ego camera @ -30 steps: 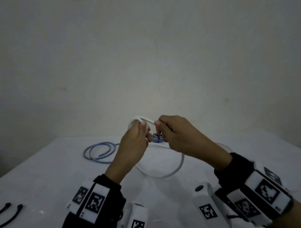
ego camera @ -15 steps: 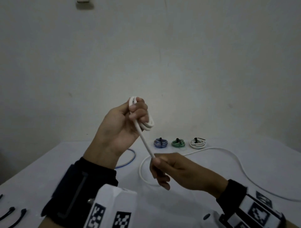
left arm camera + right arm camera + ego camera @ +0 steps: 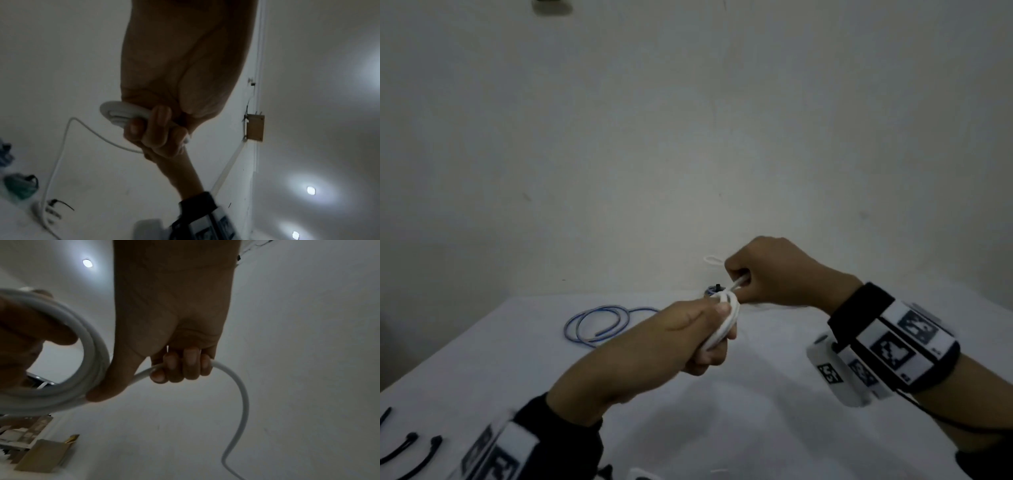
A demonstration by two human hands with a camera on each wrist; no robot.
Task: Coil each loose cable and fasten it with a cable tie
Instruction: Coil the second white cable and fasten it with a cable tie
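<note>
White round cable (image 3: 724,327) hung coiled above the white surface (image 3: 756,411), its loops gripped by the left hand (image 3: 698,337); the right hand (image 3: 767,274) clasped its loose strand just beside.

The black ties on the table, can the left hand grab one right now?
Probably not yet. The left hand is busy gripping the white cable coil, with its fingers curled round it. The black ties lie bare on the table near that arm, with nothing covering them.

The counter (image 3: 774,421) lies bare under both hands, with a loose blue cable (image 3: 599,323) just left and black ties (image 3: 410,452) near the front-left edge.
</note>
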